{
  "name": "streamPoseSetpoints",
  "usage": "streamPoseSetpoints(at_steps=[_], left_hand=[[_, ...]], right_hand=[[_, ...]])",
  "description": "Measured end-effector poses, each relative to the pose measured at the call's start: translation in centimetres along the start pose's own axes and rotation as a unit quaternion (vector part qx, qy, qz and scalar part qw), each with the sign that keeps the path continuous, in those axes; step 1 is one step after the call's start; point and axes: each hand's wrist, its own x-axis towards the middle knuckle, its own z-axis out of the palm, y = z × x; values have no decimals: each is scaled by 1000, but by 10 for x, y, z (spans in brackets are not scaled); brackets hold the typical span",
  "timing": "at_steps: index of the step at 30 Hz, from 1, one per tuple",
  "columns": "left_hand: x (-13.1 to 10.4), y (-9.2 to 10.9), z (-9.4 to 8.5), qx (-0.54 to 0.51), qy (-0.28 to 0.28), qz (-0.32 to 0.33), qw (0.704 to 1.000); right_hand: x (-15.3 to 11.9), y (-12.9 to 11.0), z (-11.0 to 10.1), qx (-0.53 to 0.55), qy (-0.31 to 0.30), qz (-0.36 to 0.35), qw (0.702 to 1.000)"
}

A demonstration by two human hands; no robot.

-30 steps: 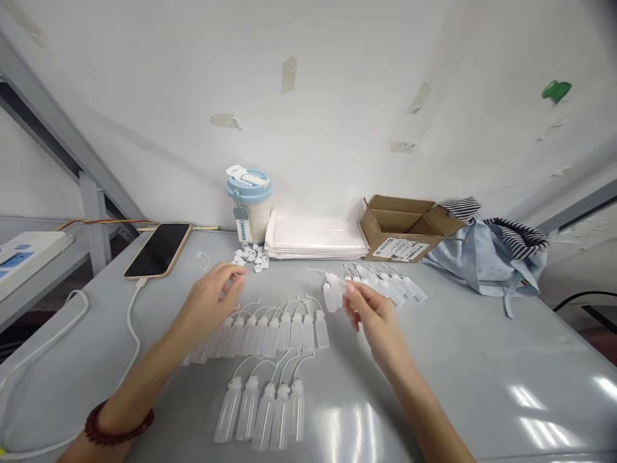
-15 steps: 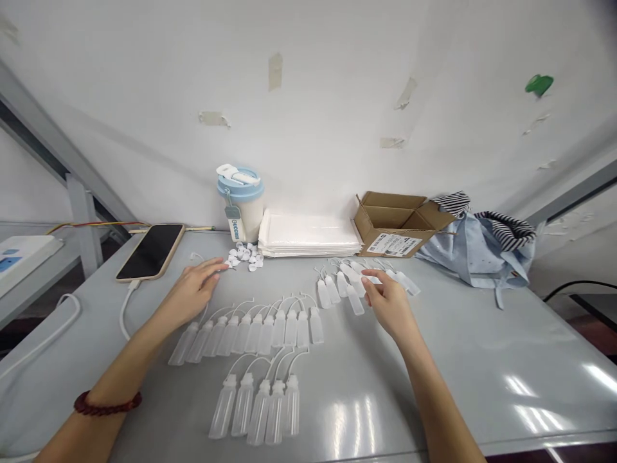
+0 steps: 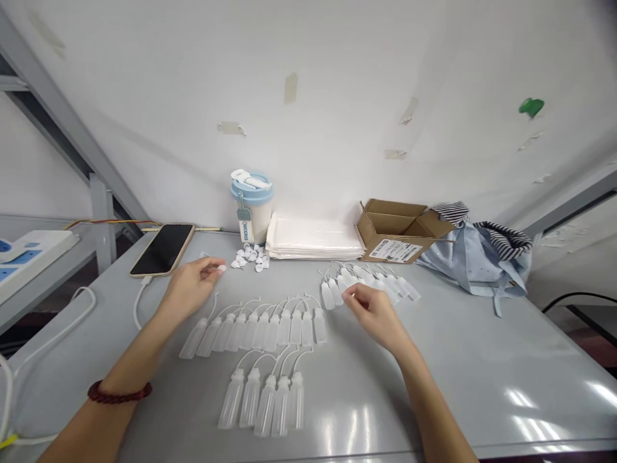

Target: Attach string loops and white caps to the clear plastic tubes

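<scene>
My left hand (image 3: 190,287) is closed in a pinch on a small white cap (image 3: 222,267), just left of a pile of similar white caps (image 3: 250,256). My right hand (image 3: 369,310) is also pinched; its fingertips are beside the small translucent plastic bottles (image 3: 328,296) at the back right, and what they hold, if anything, is hidden. Between my hands lies a row of translucent bottles (image 3: 248,333), each with a thin curved white strip at its neck. Nearer to me is a shorter row of several such bottles (image 3: 265,405).
A phone (image 3: 162,249) on a white cable lies at the left. Along the wall stand a blue-lidded cup (image 3: 254,212), a stack of white packets (image 3: 315,236), an open cardboard box (image 3: 400,231) and a light-blue cloth bag (image 3: 477,257). A power strip (image 3: 36,254) sits at the far left.
My left hand has drawn a white cap away from the pile. My right hand has moved left and its fingers have closed together. The whole view has shifted slightly.
</scene>
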Motion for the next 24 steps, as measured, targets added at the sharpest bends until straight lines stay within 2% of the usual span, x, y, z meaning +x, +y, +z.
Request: streamPoseSetpoints(at_steps=[2,4,7,10,15,24], left_hand=[[-2,6,-4,-41,20,-12,999],[-6,13,-5,-84,26,-16,996],[-14,24,-3,-144,6,-15,989],[-23,35,2,-190,-43,-24,981],[-31,42,9,-220,-102,-26,970],[-34,44,9,-232,-121,-45,964]], right_hand=[[-5,-4,10,-22,-62,-25,997],[-9,-8,20,-62,-95,-38,993],[-14,-12,29,-128,-93,-41,987],[-16,-15,31,-163,-95,-46,981],[-15,-16,31,-191,-134,-46,971],[-15,-16,30,-189,-145,-65,969]])
